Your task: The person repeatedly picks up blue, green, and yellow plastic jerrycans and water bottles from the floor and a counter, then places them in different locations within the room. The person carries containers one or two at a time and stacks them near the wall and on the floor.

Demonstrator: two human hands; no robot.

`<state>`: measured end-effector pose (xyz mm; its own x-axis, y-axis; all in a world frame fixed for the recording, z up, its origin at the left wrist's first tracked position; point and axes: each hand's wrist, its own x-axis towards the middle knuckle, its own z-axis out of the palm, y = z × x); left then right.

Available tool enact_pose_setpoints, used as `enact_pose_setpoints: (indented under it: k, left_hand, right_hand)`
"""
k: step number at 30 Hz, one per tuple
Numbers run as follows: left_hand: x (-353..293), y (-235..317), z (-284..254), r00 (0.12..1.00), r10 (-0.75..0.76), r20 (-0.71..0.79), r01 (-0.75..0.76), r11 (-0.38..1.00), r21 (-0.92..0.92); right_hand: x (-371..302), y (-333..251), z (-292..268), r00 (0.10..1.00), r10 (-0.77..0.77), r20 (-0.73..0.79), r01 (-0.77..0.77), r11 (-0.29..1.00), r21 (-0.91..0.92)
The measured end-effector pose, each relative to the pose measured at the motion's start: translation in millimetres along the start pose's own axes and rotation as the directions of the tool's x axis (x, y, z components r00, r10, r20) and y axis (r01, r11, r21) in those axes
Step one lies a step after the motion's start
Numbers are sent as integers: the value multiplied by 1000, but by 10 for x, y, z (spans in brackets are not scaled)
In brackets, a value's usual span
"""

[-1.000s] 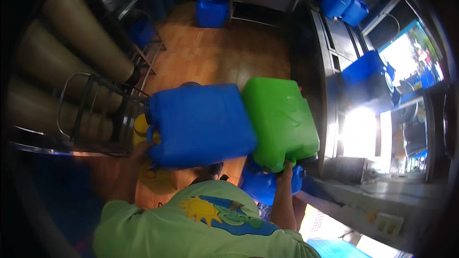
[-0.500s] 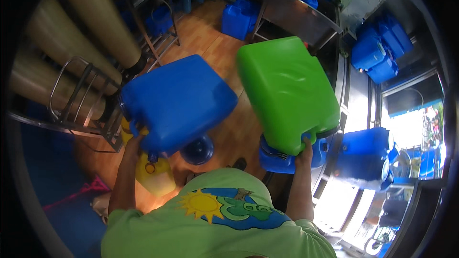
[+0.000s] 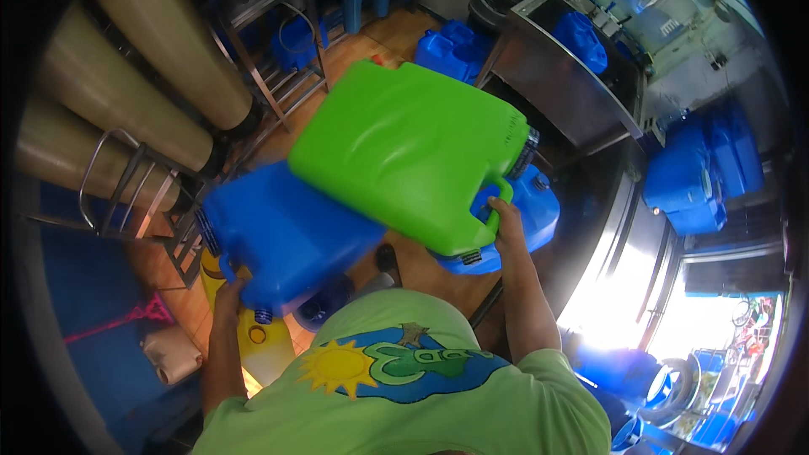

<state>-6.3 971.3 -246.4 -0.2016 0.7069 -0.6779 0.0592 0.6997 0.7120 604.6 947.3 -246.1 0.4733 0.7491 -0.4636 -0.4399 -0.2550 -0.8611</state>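
With my left hand [image 3: 227, 297] closed round its handle, I hold a blue jerrycan [image 3: 286, 227] on its side, its black cap facing left. My right hand [image 3: 506, 223] grips the handle of a green jerrycan [image 3: 409, 152], which has a dark cap on its right end and hangs tilted in front of me. The green one overlaps the upper right part of the blue one; whether they touch I cannot tell. Behind my right hand stands another blue jerrycan [image 3: 539, 206]. Below my left hand are yellow containers [image 3: 268, 345] on the floor.
Tall beige tanks [image 3: 160, 50] and a metal hand trolley [image 3: 114, 185] stand at left. A steel sink [image 3: 560, 76] is at the far right, with blue jerrycans [image 3: 451, 50] beside it. More blue jerrycans [image 3: 687, 173] sit by the right wall. A pink-handled tool [image 3: 152, 312] lies at lower left.
The green jerrycan has swung left and turned, now overlapping the blue one. The blue jerrycan has moved slightly left and down. My view has shifted, bringing more of the sink and tanks in.
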Motion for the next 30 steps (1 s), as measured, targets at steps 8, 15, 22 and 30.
enact_pose_setpoints:
  k: [8,15,22,30]
  left_hand:
    - [236,709,776,983,-2,-181,22,994,107]
    - [610,1120,1501,943,-24,-331,5,998,-56]
    - [1066,1363,2332,841,-144,-521,-35,948,-318]
    - [2066,1916,2901,825,-263,-500,-46,850,-525]
  right_hand:
    - [1886,-861,976,955,42,294,24,976,-218]
    - [3795,-1707,2299,808,79,584,176,913,-367]
    - [5493,-2653,3723,678,113,727,436,735,-520]
    - [6984,-3086,4874,623,53,780,680,457,-574]
